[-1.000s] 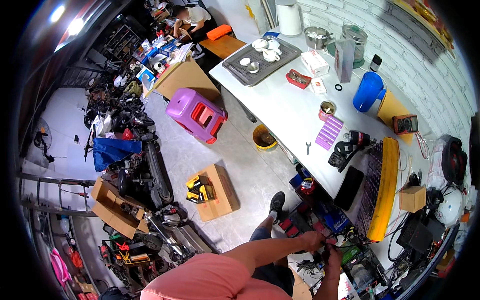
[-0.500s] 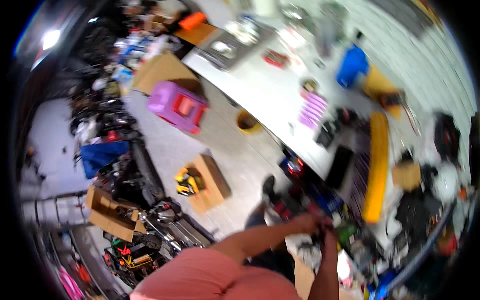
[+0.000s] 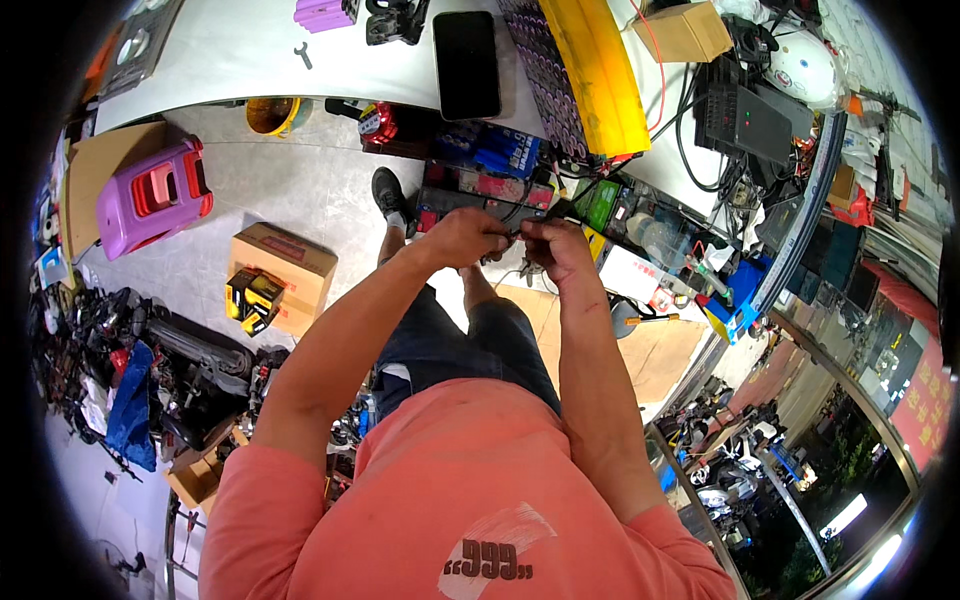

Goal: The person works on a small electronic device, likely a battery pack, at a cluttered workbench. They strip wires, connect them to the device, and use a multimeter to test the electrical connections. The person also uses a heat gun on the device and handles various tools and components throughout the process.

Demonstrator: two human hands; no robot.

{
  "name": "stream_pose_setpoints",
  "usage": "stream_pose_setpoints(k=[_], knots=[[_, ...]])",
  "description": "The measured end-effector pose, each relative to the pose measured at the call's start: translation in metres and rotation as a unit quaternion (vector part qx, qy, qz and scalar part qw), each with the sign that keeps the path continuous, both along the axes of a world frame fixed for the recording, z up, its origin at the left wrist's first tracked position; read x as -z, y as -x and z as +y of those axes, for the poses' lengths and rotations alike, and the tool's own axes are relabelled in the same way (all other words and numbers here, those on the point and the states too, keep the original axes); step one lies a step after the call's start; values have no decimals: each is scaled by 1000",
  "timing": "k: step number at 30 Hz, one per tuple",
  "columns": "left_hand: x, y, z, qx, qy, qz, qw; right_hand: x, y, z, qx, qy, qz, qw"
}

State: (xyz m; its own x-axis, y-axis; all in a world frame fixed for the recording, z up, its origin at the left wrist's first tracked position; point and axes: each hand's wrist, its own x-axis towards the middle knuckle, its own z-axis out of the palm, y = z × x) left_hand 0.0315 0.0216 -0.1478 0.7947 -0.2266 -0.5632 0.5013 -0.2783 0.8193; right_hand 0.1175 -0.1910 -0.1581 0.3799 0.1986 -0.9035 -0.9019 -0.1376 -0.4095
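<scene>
white table [image 3: 385, 75] | grey floor [image 3: 300, 190] | left hand [image 3: 463, 240], right hand [image 3: 561, 248]: hold unclear

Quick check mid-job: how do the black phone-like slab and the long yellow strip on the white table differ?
Colour: the black slab is dark all over, while the yellow strip is bright.
Size: the slab is shorter and wholly in view; the strip is longer and cut off by the picture's top edge.
Pose: the slab stands almost vertical in the picture, whereas the strip slants, lower end rightward.
Shared: both are on the white table.
</scene>
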Motion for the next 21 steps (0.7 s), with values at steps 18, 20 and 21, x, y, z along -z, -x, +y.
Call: stream_pose_setpoints(k=[18, 20, 21], knots=[[9, -1, -13, -129, 137, 92, 978, -12, 8, 4, -31, -35, -31, 998], [4, -6, -10, -94, 124, 82, 984, -14, 6, 3, -16, -22, -49, 998], [2, -7, -10, -95, 148, 91, 980, -16, 7, 3, -10, -17, -55, 998]])
